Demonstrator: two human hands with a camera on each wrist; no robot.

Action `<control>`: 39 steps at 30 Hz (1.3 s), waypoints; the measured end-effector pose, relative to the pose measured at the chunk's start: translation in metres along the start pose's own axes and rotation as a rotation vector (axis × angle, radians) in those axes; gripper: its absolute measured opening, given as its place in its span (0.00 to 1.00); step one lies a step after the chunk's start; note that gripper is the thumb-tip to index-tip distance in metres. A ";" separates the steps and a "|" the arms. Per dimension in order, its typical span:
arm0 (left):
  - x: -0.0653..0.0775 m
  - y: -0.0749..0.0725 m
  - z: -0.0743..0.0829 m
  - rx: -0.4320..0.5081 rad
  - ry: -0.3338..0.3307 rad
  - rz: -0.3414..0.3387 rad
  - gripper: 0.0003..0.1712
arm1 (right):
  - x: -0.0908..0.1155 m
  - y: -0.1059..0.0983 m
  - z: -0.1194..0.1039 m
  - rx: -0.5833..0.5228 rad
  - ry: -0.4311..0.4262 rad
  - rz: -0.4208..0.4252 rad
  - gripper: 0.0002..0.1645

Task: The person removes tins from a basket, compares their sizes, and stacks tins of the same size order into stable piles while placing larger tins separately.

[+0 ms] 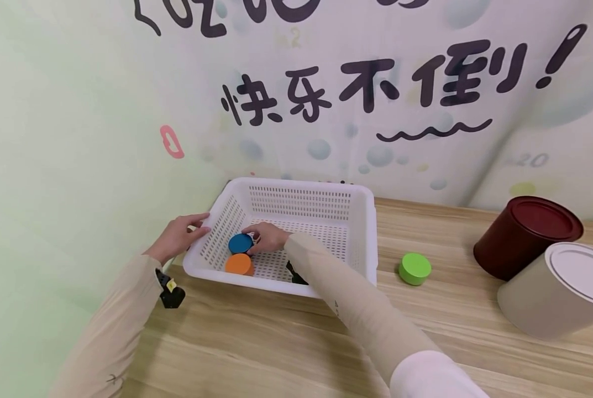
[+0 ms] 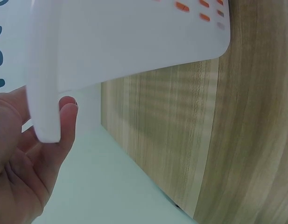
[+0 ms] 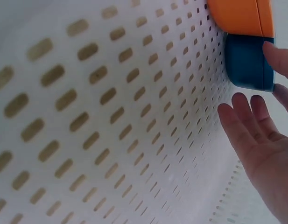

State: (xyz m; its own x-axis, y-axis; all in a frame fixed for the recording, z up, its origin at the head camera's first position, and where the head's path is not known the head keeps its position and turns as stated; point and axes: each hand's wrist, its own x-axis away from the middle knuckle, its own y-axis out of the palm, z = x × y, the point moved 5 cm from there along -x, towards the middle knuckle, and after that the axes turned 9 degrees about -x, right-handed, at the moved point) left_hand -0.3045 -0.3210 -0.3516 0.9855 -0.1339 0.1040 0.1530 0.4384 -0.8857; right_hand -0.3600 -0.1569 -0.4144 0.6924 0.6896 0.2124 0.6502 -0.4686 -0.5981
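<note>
A white plastic basket [image 1: 286,284] with slotted walls sits on the wooden table against the wall. My left hand [image 1: 177,236] grips its left rim; in the left wrist view, the fingers [image 2: 66,123] curl around the rim's edge. Inside the basket, my right hand [image 1: 268,237] pinches a round blue tin [image 1: 240,244] between thumb and index finger. The other fingers [image 3: 244,121] spread away from the tin in the right wrist view. Right beside the blue tin is a round orange tin [image 1: 239,265], in the basket's near left corner.
To the right of the basket, a round green tin [image 1: 415,268] lies on the table [image 1: 216,337]. Farther right stand a dark red can [image 1: 517,237] and a larger beige can [image 1: 550,296]. A printed cloth wall [image 1: 296,149] rises behind the basket.
</note>
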 end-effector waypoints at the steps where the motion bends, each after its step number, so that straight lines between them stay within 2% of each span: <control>1: 0.000 0.000 0.000 0.002 -0.001 -0.001 0.30 | 0.000 -0.001 0.000 0.003 0.006 0.009 0.33; 7: 0.001 0.000 0.001 0.006 -0.007 -0.005 0.30 | 0.000 -0.004 0.004 -0.002 0.046 0.083 0.26; 10: 0.001 0.000 0.002 0.006 -0.008 -0.007 0.30 | 0.000 -0.005 0.004 -0.010 0.052 0.098 0.27; 16: 0.001 0.000 0.002 0.007 -0.006 -0.010 0.30 | 0.001 -0.002 -0.001 -0.106 -0.011 0.030 0.37; 19: 0.000 0.000 0.002 0.009 -0.008 -0.011 0.30 | 0.001 -0.001 -0.004 -0.106 -0.055 0.007 0.35; 22: 0.000 0.001 0.002 0.013 -0.006 -0.011 0.30 | 0.001 -0.003 -0.004 -0.076 -0.061 0.022 0.33; 27: 0.000 0.000 0.002 0.009 0.014 -0.002 0.30 | 0.001 -0.004 -0.002 0.004 -0.027 0.049 0.35; 33: 0.000 0.000 0.001 0.003 0.028 0.004 0.29 | 0.007 -0.007 -0.001 0.093 0.017 0.078 0.32; 39: 0.001 0.000 0.001 0.005 0.029 0.005 0.30 | 0.016 -0.012 0.004 0.141 0.155 0.119 0.33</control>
State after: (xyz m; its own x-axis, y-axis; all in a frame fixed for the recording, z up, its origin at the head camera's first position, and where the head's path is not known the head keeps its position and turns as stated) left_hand -0.3033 -0.3202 -0.3514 0.9838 -0.1575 0.0860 0.1483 0.4434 -0.8840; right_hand -0.3581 -0.1384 -0.4076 0.8080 0.5364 0.2437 0.5189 -0.4520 -0.7256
